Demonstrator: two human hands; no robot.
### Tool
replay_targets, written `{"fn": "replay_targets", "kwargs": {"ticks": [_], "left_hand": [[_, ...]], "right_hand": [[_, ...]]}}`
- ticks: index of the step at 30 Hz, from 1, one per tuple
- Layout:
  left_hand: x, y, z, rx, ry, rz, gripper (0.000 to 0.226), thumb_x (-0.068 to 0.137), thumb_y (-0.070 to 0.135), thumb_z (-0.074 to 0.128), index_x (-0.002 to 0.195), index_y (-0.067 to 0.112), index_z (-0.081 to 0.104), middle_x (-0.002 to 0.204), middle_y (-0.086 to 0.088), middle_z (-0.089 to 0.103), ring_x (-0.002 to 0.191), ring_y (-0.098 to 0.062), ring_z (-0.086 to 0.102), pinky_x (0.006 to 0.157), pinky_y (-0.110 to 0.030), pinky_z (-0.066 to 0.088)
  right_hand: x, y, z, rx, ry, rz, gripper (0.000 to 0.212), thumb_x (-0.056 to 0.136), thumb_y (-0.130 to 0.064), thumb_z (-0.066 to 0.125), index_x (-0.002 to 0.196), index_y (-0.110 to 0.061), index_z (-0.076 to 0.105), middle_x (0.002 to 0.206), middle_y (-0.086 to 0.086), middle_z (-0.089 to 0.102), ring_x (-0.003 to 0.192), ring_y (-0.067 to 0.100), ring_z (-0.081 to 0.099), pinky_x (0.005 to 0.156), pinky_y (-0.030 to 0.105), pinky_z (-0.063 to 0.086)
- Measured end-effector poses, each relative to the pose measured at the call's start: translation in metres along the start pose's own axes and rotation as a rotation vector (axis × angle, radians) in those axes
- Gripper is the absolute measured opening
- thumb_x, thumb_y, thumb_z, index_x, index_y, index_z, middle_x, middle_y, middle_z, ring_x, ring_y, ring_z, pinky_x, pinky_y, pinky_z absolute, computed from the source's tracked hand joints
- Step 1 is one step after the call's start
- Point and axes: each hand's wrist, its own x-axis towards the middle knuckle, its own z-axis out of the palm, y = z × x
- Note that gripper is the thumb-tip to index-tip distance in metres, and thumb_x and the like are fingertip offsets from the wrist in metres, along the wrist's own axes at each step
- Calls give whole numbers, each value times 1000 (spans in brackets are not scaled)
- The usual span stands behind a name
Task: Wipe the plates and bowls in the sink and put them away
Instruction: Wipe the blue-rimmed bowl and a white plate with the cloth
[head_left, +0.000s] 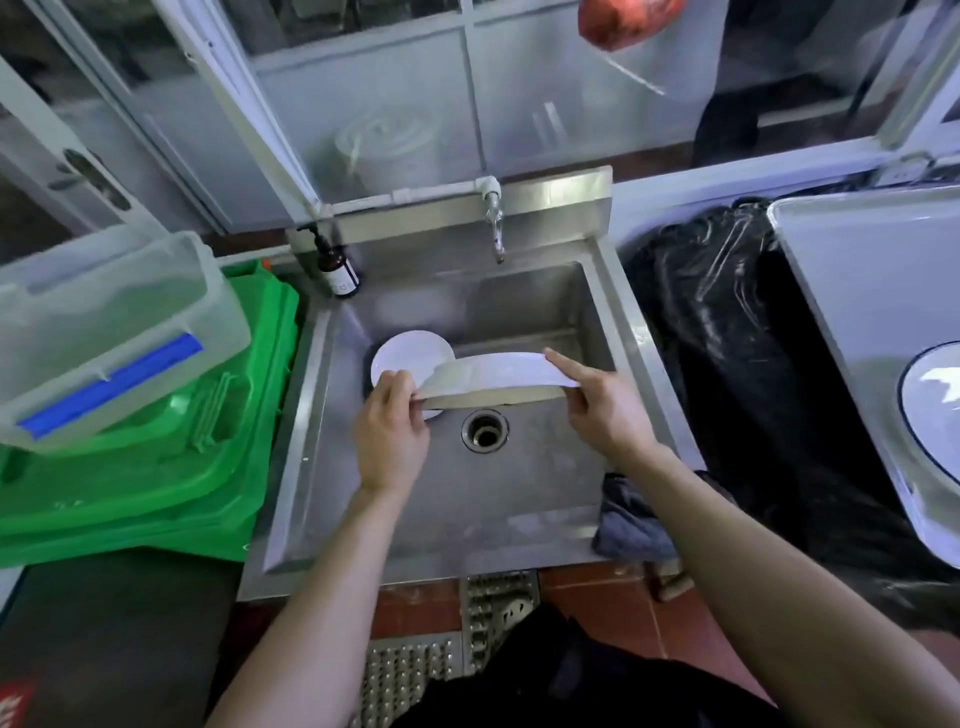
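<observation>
A person holds a white plate (493, 375) above a steel sink (524, 499), left hand (390, 435) and right hand (602, 410) each pinching an opposite rim. A second white plate (410, 358) lies in the basin's far left corner. Glazed, possibly wet ceramic could slip from fingertip grips and chip on metal. A grey cloth (636, 525) drapes over the sink's near right edge.

No legible txt; bottle (337, 270) label too blurry.
</observation>
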Motion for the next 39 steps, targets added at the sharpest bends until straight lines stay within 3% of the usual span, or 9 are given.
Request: {"fn": "replay_targets", "kwargs": {"ticks": [7,11,16,20,29,31,33,35,39], "left_hand": [[48,12,-28,-46,150,-7,23,86,-14,67,90,4,54,87,-13,58,77,-37,57,65,-47,44],[47,1,-18,10,47,-41,27,98,3,70,93,16,47,87,-10,60,75,-39,59,60,-55,47],[24,-4,-7,9,8,-158,25,95,2,70,90,13,49,85,-5,59,71,-36,55,58,-42,35],[12,-3,-4,33,-21,-187,26,95,2,72,88,12,48,83,-7,58,70,-36,54,55,-46,39],[13,-6,4,43,-39,-206,24,98,7,72,90,11,50,82,-2,55,70,-34,53,60,-39,30],[20,-10,5,49,-73,-173,23,97,9,72,93,11,50,85,1,54,72,-38,55,61,-39,33],[29,-14,7,21,-140,-149,27,96,18,78,97,14,52,90,2,60,75,-34,61,63,-40,42],[34,-16,9,-105,-196,-269,34,92,27,85,104,18,55,93,6,64,80,-23,65,70,-36,52],[5,-11,23,-628,-295,-781,52,85,33,92,126,23,60,109,9,70,91,-4,69,88,-33,58]], "right_hand": [[39,-18,-26,38,187,-123,72,84,8,55,150,-21,63,138,1,73,112,19,70,92,13,47],[38,-14,-16,5,89,-61,60,96,1,58,151,-22,62,107,12,81,86,30,71,75,29,53],[29,-7,-2,3,-31,1,52,101,-6,56,149,-24,63,103,14,81,86,36,73,67,28,46],[25,-2,8,44,-70,6,51,99,-7,56,146,-25,66,112,14,80,96,39,75,78,42,61],[22,16,19,27,-41,10,48,101,-6,58,146,-21,66,93,15,80,77,36,71,66,27,43],[25,24,20,78,-41,54,41,103,-12,58,140,-26,71,83,10,77,70,31,67,62,29,45],[29,33,21,122,-58,145,25,100,-12,59,107,-28,78,73,2,70,64,24,59,60,31,44],[29,39,19,165,-109,267,19,96,-12,61,78,-19,62,66,2,62,62,25,54,58,34,39],[12,59,30,304,-166,503,15,87,-17,72,77,-8,65,73,6,73,73,26,71,66,37,56]]}}
